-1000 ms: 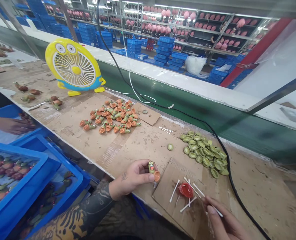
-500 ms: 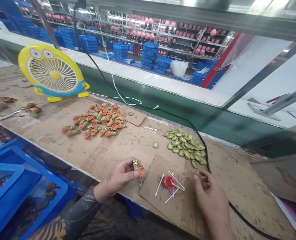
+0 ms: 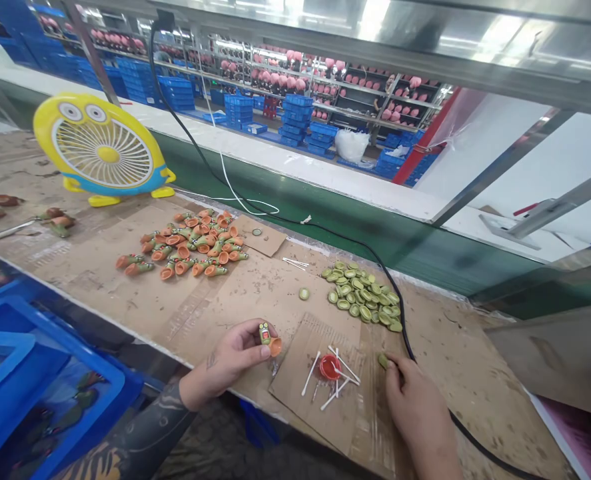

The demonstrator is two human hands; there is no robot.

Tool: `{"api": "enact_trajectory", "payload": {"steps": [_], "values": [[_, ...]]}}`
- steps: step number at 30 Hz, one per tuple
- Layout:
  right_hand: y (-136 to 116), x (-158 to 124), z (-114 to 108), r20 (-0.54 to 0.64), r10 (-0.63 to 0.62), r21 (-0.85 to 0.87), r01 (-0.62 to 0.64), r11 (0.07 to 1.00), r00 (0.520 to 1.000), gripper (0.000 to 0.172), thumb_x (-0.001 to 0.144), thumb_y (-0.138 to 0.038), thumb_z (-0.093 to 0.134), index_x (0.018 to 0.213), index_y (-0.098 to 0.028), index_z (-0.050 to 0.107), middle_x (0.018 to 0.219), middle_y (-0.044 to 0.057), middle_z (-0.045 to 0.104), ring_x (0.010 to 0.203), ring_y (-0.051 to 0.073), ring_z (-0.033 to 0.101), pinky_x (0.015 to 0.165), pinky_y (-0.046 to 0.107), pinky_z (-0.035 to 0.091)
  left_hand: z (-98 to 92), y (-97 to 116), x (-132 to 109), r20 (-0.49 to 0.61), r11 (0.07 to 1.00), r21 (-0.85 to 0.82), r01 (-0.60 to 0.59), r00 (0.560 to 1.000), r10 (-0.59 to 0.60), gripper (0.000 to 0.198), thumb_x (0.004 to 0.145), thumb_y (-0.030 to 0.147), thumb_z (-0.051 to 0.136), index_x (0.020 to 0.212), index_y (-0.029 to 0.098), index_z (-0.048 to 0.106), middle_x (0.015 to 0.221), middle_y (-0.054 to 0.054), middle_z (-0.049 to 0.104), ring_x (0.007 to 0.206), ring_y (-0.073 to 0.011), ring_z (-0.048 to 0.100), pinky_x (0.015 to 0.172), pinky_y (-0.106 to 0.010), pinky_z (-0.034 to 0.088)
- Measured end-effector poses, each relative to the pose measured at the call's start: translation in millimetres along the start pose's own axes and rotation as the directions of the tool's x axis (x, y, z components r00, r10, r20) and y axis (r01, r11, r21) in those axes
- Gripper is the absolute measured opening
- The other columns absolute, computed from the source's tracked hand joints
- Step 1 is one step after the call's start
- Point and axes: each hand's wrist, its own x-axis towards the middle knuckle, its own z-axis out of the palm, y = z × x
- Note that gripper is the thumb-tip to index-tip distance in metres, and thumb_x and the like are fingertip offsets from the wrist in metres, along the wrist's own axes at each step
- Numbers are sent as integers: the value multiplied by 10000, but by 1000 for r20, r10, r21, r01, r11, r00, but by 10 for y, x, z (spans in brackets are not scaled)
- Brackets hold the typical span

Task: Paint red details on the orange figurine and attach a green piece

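Between the thumb and fingers of my left hand (image 3: 235, 357) is a small green-and-orange figure (image 3: 270, 338) with yellow eyes. My right hand (image 3: 418, 400) pinches a green oval piece (image 3: 383, 361) right of the cardboard sheet. On that sheet stands a red paint pot (image 3: 330, 367) with white cotton swabs (image 3: 310, 373) around it. A pile of green oval pieces (image 3: 362, 293) lies beyond my right hand, and a single green piece (image 3: 304, 293) sits left of the pile. Many orange-and-green figures (image 3: 190, 243) are heaped farther left.
A yellow fan (image 3: 108, 155) stands at the back left. A black cable (image 3: 402, 300) crosses the table beside the green pile. Blue bins (image 3: 90, 373) sit below the table's left front edge. More swabs (image 3: 295, 263) lie near a small cardboard piece (image 3: 270, 240).
My right hand has taken hold of a green oval piece from the near edge of the pile and moved slightly toward me. The whole view has shifted a little.
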Motion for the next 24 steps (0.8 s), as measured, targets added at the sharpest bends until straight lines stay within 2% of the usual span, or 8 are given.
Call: {"api": "enact_trajectory", "payload": {"steps": [4, 6, 8, 11, 14, 17, 19, 24], "values": [[106, -96, -39, 10, -6, 8, 6, 1000, 1000, 541, 930, -444, 403, 1182, -122, 758, 1292, 192, 686, 1189, 350, 655, 1072, 522, 491, -50, -45, 24, 21, 999, 37, -1, 1000, 0, 470, 783, 500, 904, 1023, 142, 717, 917, -25, 645, 842, -158, 556, 780, -276, 439], [130, -98, -51, 60, -53, 49, 50, 998, 997, 542, 890, -385, 434, 1267, -148, 743, 1390, 157, 642, 1281, 322, 617, 1132, 488, 468, -65, -57, 24, 33, 999, 49, -5, 999, 4, 456, 801, 495, 892, 1034, 144, 716, 926, -24, 644, 852, -157, 554, 790, -276, 440], [140, -80, -67, 123, -104, 102, 92, 990, 987, 521, 859, -353, 461, 1253, -197, 764, 1389, 113, 653, 1294, 296, 614, 1151, 460, 463, -61, -49, 16, 32, 999, 45, -4, 999, 3, 455, 799, 495, 895, 1028, 147, 712, 915, -18, 640, 846, -154, 550, 787, -274, 437], [142, -61, -103, 159, -103, 171, 76, 982, 982, 463, 861, -386, 497, 1170, -208, 793, 1277, 118, 705, 1193, 307, 662, 1112, 495, 493, -27, -11, -5, 16, 1000, 28, 2, 1000, -3, 466, 779, 498, 910, 1004, 144, 708, 893, -12, 634, 831, -147, 547, 776, -269, 436], [136, -120, -128, 138, -34, 257, -3, 966, 990, 486, 879, -490, 562, 1213, -200, 762, 1239, 133, 723, 1083, 298, 701, 1029, 500, 551, 8, 21, -21, 1, 1000, 12, 9, 1000, -9, 483, 758, 500, 924, 990, 139, 701, 873, -7, 624, 810, -139, 542, 756, -261, 438], [121, -257, -106, 111, 42, 378, -81, 922, 993, 617, 896, -637, 583, 1290, -176, 698, 1216, 145, 737, 1029, 261, 727, 925, 416, 612, 26, 32, -23, 6, 1000, 5, -1, 1000, 1, 495, 746, 504, 932, 982, 134, 702, 864, -9, 623, 802, -138, 545, 749, -259, 446], [118, -349, -78, 90, 75, 451, -108, 886, 993, 691, 895, -700, 594, 1319, -159, 658, 1234, 152, 734, 1056, 240, 731, 919, 357, 616, 27, 35, -15, 12, 1000, 0, -7, 1000, 7, 496, 743, 502, 934, 981, 132, 704, 864, -11, 626, 801, -138, 549, 745, -257, 451], [146, -505, -104, 54, 109, 518, -121, 847, 993, 687, 860, -706, 695, 1268, -154, 671, 1123, 125, 758, 998, 226, 742, 876, 298, 619, 8, 24, -16, 4, 1000, -2, -19, 1000, 19, 476, 752, 464, 942, 1002, 131, 711, 877, -13, 636, 803, -127, 564, 745, -240, 463]]}}
